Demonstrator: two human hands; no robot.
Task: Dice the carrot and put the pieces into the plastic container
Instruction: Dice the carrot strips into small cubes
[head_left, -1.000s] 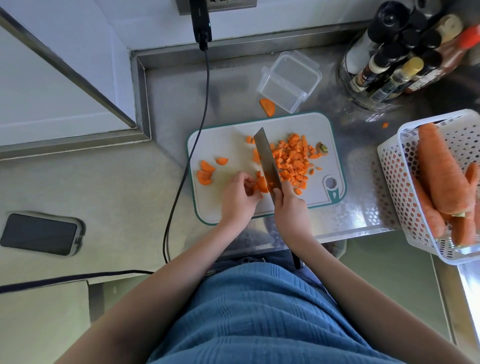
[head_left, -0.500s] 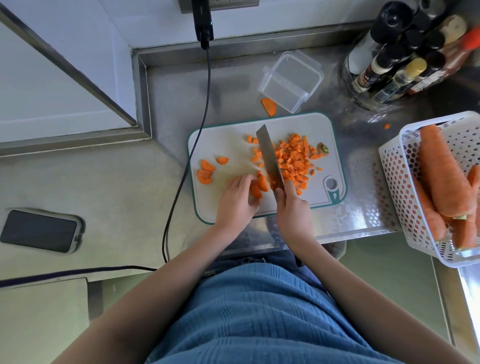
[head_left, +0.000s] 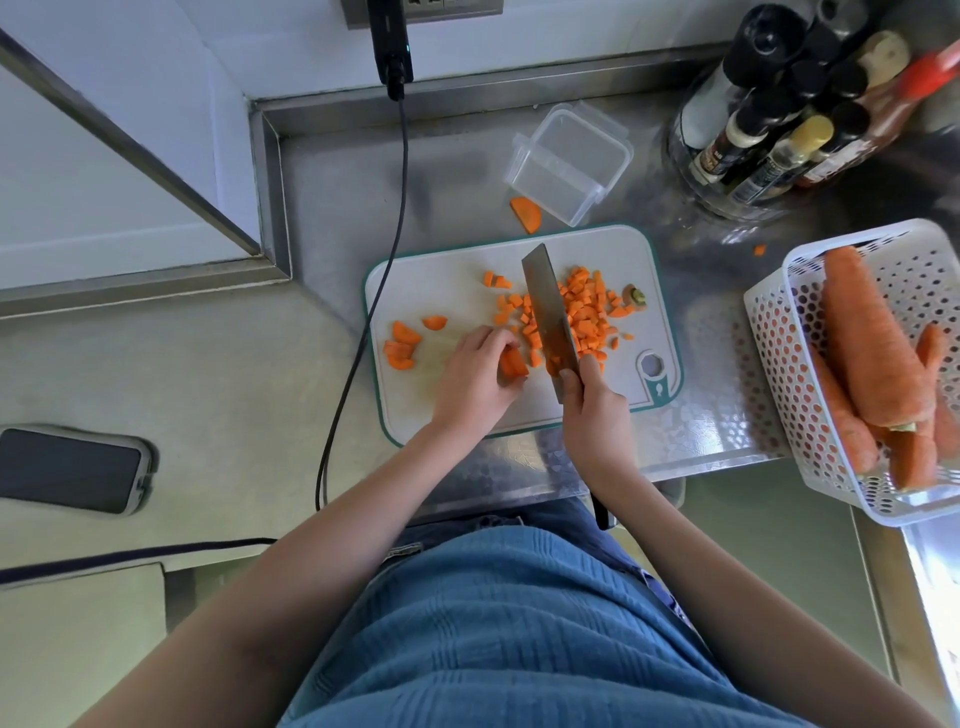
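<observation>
We dice on board (head_left: 441, 280): left hand (head_left: 475, 374) curls round carrot chunk (head_left: 513, 364), right hand (head_left: 592, 410) grips knife (head_left: 550, 317) just beside. We judge: keep fingertips tucked, cuts even. Dice pile (head_left: 584, 312) beyond blade; container (head_left: 569, 161) behind board, empty.

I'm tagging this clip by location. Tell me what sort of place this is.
Most likely a kitchen prep counter. A steel worktop carries a cutting board with diced carrot, a cluster of condiment bottles stands in the corner, and a basket holds whole carrots.
</observation>
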